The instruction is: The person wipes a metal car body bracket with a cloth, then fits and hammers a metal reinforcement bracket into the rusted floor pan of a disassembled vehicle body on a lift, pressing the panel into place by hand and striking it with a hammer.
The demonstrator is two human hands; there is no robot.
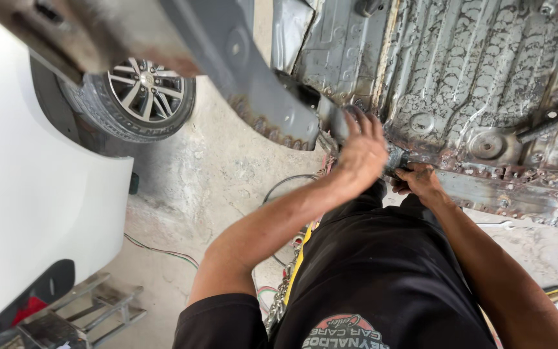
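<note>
Concrete workshop floor (221, 174), both hands (363, 152) against rusty stripped car floor pan (473, 71).

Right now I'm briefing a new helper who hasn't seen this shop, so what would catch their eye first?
First, the two hands at centre: the left hand pressed on the edge of the rusty, cracked car floor pan, the right hand beside it, low on the same edge. Next, the alloy wheel at upper left, behind a white car body panel filling the left side.
</note>
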